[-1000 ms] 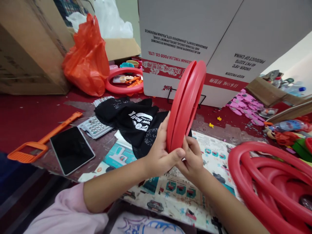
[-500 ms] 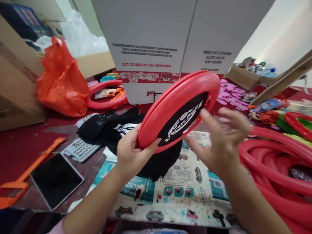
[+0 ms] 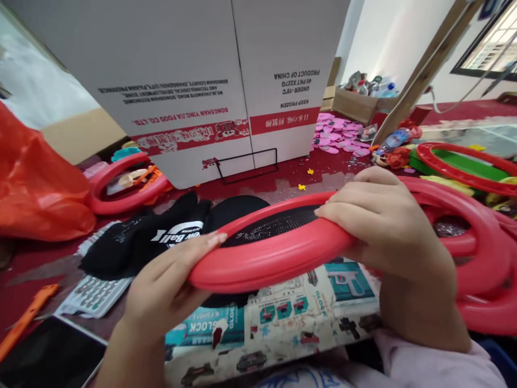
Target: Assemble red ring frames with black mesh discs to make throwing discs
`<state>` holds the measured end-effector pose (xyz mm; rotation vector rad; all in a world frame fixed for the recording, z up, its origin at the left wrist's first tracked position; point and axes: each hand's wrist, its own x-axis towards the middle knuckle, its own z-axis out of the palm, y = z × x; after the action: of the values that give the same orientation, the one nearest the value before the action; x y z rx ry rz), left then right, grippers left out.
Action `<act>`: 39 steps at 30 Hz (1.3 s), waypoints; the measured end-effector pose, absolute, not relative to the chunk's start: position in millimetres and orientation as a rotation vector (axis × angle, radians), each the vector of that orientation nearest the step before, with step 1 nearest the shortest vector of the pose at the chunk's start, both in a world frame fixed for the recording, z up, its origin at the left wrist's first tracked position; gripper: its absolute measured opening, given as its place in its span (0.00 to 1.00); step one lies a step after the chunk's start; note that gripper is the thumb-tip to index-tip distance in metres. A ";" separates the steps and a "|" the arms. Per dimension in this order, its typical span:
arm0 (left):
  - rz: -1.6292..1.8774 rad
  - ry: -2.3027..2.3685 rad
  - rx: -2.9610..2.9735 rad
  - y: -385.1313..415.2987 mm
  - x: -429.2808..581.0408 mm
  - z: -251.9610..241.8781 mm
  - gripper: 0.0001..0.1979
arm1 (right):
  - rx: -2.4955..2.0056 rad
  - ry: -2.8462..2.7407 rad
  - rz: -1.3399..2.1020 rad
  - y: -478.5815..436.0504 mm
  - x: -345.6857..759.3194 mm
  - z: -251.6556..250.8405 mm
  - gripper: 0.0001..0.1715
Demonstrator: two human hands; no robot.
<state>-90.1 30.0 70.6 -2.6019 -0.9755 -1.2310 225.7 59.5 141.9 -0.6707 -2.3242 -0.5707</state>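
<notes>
A red plastic ring with black mesh (image 3: 266, 261) across its middle is held up in front of me, lying nearly flat. My left hand (image 3: 169, 280) grips its left rim, fingers over the top. On the right rim, my right hand (image 3: 388, 226) has its fingers curled over the edge; its thumb is hidden. Below the ring lies a printed cardboard sheet (image 3: 283, 334). Black printed fabric pieces (image 3: 137, 237) lie to the left, near my left hand. Beside my right hand is a pile of red rings (image 3: 480, 237).
A white carton (image 3: 194, 70) with upside-down print stands behind. A calculator (image 3: 92, 296), a tablet (image 3: 50, 353) and an orange plastic piece (image 3: 30, 318) lie left, near an orange bag (image 3: 36, 183). Pink pieces (image 3: 339, 132) and a box of bottles (image 3: 359, 105) are at back right.
The ring has turned from a steep tilt to nearly flat, its printed face no longer showing. My right hand, apart from it before, now grips the rim. The view has swung right.
</notes>
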 end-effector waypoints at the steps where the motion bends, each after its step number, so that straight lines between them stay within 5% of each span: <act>1: -1.253 -1.001 -2.594 34.0 -91.0 68.7 0.35 | -0.673 -2.308 -0.589 60.1 221.3 140.2 0.08; 4: -1.491 -0.957 -2.361 41.7 -88.2 62.0 0.26 | -0.665 -2.278 -0.608 59.4 206.6 133.0 0.10; 8: -1.792 -0.968 -1.835 38.3 -79.6 53.8 0.28 | -0.577 -2.309 -0.573 49.9 186.2 123.5 0.09; 17: -1.850 -1.055 -1.680 29.8 -80.6 54.3 0.17 | -0.496 -2.323 -0.501 38.9 178.2 119.1 0.05; 39: -1.708 -1.048 -1.771 23.5 -72.6 79.5 0.20 | -0.552 -2.288 -0.506 38.5 171.6 114.7 0.07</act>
<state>-72.6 23.5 79.5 -1.7714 -1.0479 -1.7084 171.6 38.5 114.7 -0.5523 -2.2880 -0.5059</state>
